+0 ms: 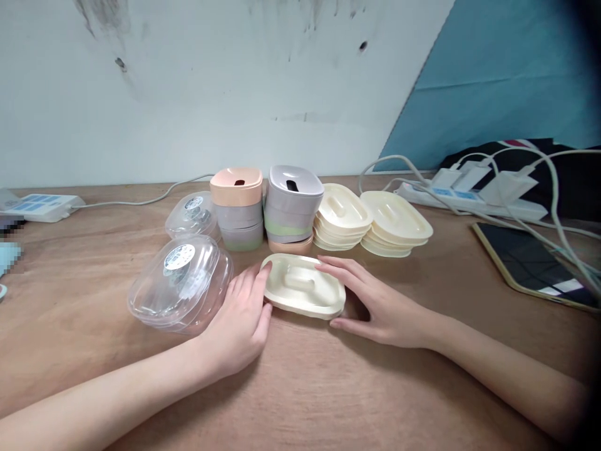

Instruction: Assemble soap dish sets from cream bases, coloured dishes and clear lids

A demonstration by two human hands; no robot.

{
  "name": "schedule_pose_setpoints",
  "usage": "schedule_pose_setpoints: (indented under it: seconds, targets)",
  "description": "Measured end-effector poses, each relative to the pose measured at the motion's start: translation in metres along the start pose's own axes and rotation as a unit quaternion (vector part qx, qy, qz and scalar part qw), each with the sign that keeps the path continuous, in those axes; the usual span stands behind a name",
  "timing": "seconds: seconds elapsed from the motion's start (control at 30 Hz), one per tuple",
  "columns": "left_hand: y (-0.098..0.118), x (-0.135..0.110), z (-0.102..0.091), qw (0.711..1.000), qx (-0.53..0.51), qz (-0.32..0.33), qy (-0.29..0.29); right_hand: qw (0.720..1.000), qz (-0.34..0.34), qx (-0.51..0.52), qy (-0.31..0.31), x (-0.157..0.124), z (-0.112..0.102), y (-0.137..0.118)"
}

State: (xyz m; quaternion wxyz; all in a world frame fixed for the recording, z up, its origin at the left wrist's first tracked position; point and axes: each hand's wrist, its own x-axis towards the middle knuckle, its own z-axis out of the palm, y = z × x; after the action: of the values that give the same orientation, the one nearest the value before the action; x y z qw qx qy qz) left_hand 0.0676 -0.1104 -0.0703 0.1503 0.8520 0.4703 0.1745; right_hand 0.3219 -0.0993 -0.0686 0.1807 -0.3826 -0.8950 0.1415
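Observation:
A cream plastic lid (303, 287) lies flat on the wooden table (328, 388) in front of me. My left hand (241, 316) rests against its left edge, fingers stretched and touching the rim. My right hand (375, 304) cups its right edge, fingers curved over the top and side. Neither hand lifts it. Behind it stand two stacks of pastel containers, one topped peach (236, 207), one topped grey (293, 203). Two piles of cream lids (370, 222) sit to the right of them.
Two stacks of clear plastic covers (181, 282) with round stickers lie at the left. A power strip (474, 194) with white chargers and cables and a dark tablet (535, 263) occupy the right. Another power strip (40, 205) sits at the far left by the wall.

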Motion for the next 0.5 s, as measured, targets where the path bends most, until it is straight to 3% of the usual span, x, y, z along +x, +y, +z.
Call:
schedule_pose_setpoints:
  seconds: [0.3,0.5]
  targets:
    - [0.0013,-0.0024,0.0026,1.000,-0.009,0.003,0.026,1.000,0.010,-0.007,0.006,-0.0007,0.0006,0.0006]
    - [-0.0004,-0.0015,0.0023,1.000,-0.009,0.011,-0.002,1.000,0.009,0.001,-0.001,-0.0019,0.0006,0.0033]
